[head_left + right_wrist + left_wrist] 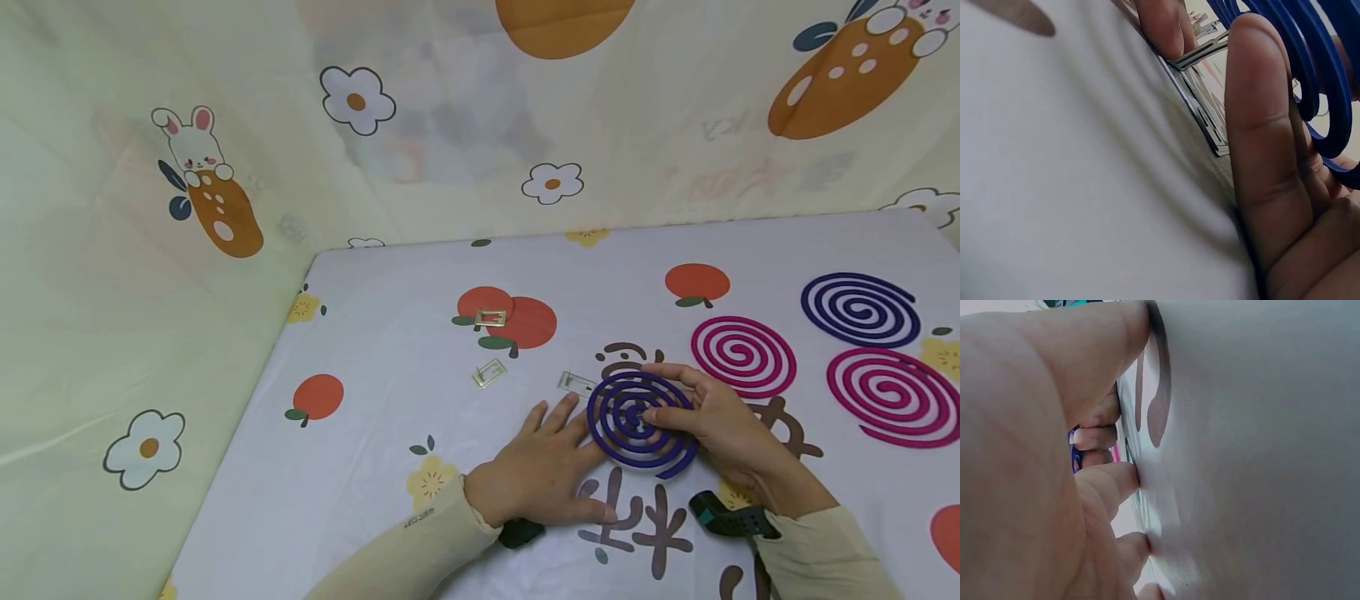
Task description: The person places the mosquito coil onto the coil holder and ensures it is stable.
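Observation:
My right hand [731, 437] pinches a dark blue mosquito coil [634, 414] between thumb and fingers, the coil raised over the table. Flat on the cloth, with its fingers spread, lies my left hand [536, 479]. Beyond its fingertips is a thin metal coil stand [572, 381], partly hidden behind the coil. The right wrist view shows that stand [1207, 125] with a strip bent upward, a left fingertip touching its end and the blue coil [1335, 112] above. I cannot tell whether coil and strip touch.
Two gold-coloured stands [491, 318] [490, 373] lie farther left. At the right are two pink coils [740, 357] [888, 387] and another blue coil [861, 309]. A printed cloth wall [450, 183] rises along the table's back and left edges.

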Demonstrator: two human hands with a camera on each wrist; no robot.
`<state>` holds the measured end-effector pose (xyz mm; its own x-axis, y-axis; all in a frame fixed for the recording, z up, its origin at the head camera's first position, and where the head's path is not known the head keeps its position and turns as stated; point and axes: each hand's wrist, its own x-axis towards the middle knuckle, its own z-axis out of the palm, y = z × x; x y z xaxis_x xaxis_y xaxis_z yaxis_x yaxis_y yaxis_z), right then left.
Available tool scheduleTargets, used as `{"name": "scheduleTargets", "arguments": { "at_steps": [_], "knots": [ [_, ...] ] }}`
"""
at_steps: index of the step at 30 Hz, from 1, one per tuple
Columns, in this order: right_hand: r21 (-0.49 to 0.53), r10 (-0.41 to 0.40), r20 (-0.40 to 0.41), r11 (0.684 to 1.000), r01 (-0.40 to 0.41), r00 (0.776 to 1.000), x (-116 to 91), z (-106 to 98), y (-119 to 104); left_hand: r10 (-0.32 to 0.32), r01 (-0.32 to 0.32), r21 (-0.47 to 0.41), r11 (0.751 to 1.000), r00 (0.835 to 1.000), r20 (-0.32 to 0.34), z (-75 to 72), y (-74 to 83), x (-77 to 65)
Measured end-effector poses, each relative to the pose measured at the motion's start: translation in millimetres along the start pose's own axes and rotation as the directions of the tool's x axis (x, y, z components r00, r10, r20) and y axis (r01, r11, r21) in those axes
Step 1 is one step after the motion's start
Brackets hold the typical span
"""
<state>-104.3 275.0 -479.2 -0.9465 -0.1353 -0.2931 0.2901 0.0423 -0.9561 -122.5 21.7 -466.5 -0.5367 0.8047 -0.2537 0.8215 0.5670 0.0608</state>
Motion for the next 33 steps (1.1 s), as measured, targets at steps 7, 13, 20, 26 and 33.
{"name": "scheduleTargets", "arguments": {
  "at_steps": [7, 13, 20, 26, 33],
  "knots": [
    [0.004, -0.005, 0.004, 1.0, 0.005, 1.0, -0.1, 0.2, 0.0, 0.0, 0.0, 0.001, 1.0, 1.0, 0.003, 0.0, -0.2, 0.0],
    [0.005, -0.018, 0.007, 1.0, 0.018, 1.0, -0.7, -0.1, 0.1, 0.001, 0.0, -0.007, 1.0, 1.0, 0.008, 0.1, -0.3, 0.1],
    [-0.007, -0.02, 0.0, 1.0, 0.02, 1.0, -0.6, -0.5, 0.5, 0.0, 0.0, -0.009, 1.0, 1.0, 0.009, 0.2, -0.4, 0.4],
    [-0.011, -0.011, -0.009, 1.0, 0.011, 1.0, -0.4, -0.8, 0.8, 0.003, -0.003, -0.006, 1.0, 1.0, 0.003, -0.2, -0.3, 0.2],
    [-0.016, -0.009, -0.004, 1.0, 0.009, 1.0, -0.2, -0.5, 0.6, 0.005, -0.005, -0.003, 1.0, 1.0, -0.005, -0.3, -0.2, -0.3]
  ]
}}
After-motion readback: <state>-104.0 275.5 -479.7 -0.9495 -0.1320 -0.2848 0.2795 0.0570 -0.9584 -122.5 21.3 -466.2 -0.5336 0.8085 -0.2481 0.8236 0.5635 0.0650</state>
